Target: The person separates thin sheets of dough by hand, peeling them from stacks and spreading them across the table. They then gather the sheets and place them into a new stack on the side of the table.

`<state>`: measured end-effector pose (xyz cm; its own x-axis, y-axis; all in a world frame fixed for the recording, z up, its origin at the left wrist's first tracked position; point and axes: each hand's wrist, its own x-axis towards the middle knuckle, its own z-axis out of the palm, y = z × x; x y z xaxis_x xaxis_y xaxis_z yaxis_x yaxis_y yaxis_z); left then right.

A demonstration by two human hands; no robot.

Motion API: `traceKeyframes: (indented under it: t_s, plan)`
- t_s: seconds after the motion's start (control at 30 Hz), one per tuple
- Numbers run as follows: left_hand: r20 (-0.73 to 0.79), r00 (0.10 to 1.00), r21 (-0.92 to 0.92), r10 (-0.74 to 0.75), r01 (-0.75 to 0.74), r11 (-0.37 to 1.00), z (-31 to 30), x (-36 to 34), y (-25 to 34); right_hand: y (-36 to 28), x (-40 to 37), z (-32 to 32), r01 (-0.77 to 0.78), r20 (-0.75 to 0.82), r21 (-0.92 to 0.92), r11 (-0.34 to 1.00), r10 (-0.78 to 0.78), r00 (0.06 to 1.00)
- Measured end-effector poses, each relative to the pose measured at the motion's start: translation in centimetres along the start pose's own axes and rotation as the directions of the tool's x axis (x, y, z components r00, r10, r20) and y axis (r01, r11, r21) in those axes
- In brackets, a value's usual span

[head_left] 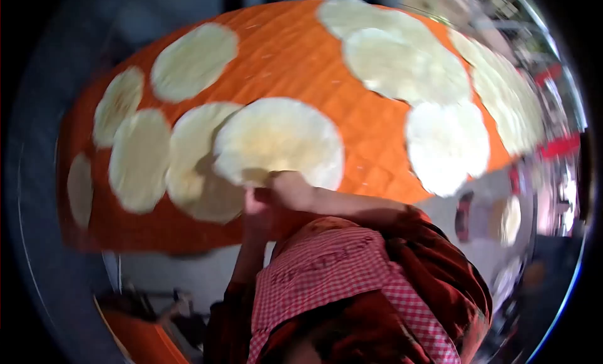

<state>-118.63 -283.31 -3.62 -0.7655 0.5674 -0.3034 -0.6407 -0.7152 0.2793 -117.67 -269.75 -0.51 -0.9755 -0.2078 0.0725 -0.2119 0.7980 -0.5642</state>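
Observation:
Both of my hands meet at the near edge of a round, thin flatbread (282, 135), pale with a yellowish middle. My right hand (293, 190) is closed on that edge, its fingertips partly hidden. Just left of it and lower, my left hand (256, 202) pinches at the same edge. The flatbread throws a shadow on another flatbread (195, 185) to its left and overlaps it. All of this is over an orange quilted cloth (279, 56) that covers the table.
More flatbreads lie on the left (141, 160) and far left (195, 61). At the right is an overlapping group (408, 62), with a whiter flatbread (448, 144) nearer me. A round pale item (507, 221) stands low at the right, beyond the table edge.

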Motion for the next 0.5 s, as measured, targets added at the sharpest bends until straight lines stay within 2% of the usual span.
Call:
traceKeyframes:
  t_s: [0.03,0.1,0.13,0.17,0.23,0.27,0.3,0.33,0.4,0.43,0.5]
  plan:
    - [0.135,0.989,0.276,0.053,-0.089,0.957,-2.2,-0.2,0.1,-0.3,0.4,-2.5,-0.004,0.013,-0.010,1.000,0.004,1.000]
    - [0.129,0.977,0.430,0.171,-0.211,0.878,-1.9,-0.8,0.0,0.9,0.8,-6.7,-0.102,-0.102,0.215,0.971,0.127,0.987]
    - [0.136,0.972,0.503,0.193,-0.236,0.831,-3.0,-1.0,0.7,1.5,0.2,-10.3,-0.085,-0.133,0.224,0.971,0.117,0.984]
    - [-0.012,0.971,0.617,0.238,-0.180,0.766,-0.5,-1.8,1.4,2.1,-0.3,-14.2,-0.051,-0.153,0.236,0.970,0.089,0.984]
    - [-0.126,0.910,0.691,0.394,-0.205,0.694,-0.9,-2.4,2.8,4.1,-3.3,-21.1,0.010,-0.292,0.407,0.914,0.120,0.949]
    - [-0.178,0.861,0.747,0.476,-0.197,0.635,-1.5,-2.8,3.7,6.0,-5.0,-23.6,-0.074,-0.219,0.641,0.764,0.275,0.936]
    - [-0.222,0.800,0.798,0.558,-0.180,0.576,-1.9,-3.1,4.4,7.3,-6.6,-26.4,-0.204,-0.189,0.689,0.695,0.445,0.875]
    - [-0.234,0.773,0.814,0.590,-0.176,0.554,-2.0,-3.4,4.9,8.7,-8.4,-28.3,-0.225,-0.261,0.698,0.680,0.534,0.804]
    - [-0.260,0.710,0.847,0.655,-0.157,0.507,-2.2,-4.6,5.9,14.3,-12.0,-30.2,-0.312,-0.267,0.723,0.616,0.666,0.697]
    - [-0.239,0.720,0.862,0.652,-0.152,0.484,-3.2,-5.2,6.4,16.5,-13.8,-30.7,-0.368,-0.271,0.722,0.586,0.728,0.630]
    - [-0.197,0.743,0.891,0.640,-0.137,0.433,-5.4,-6.2,7.2,22.0,-18.2,-30.1,-0.409,-0.255,0.708,0.575,0.749,0.612]
